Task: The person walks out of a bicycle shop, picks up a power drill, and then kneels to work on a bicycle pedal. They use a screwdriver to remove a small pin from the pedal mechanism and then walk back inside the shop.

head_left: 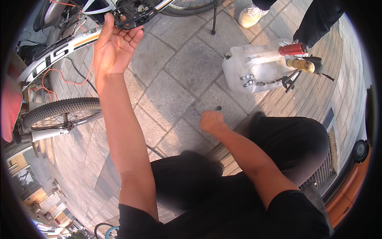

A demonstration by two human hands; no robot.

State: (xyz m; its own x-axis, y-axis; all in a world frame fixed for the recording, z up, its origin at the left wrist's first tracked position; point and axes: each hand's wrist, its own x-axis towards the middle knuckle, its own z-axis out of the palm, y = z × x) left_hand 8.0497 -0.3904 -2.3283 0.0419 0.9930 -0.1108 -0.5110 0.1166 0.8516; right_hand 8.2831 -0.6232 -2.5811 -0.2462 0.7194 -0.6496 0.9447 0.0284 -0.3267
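Grey stone paving (171, 85): left hand (116, 47) half-curled at black bicycle part (137, 15), hold unclear; right hand (211, 121) closed around slim dark-ended tool (219, 108); red cylindrical handle (292, 49), white plastic jug (234, 71)'s upper-right corner.

The ground is grey stone paving (171, 93) laid in rectangular slabs, part sunlit and part shaded, with a strip of narrow ribbed paving (324, 85) to the right. A knobbly bicycle tyre (59, 106) stands on the slabs at the left, a slim black prop leg (214, 22) reaches down to them near the top, and a pale shoe (251, 16) is planted beyond it. At the right sits a white plastic container (234, 65) (itself a carrier, bearing a red-handled tool (293, 49), a yellow-handled one and some metal rings (247, 81)).
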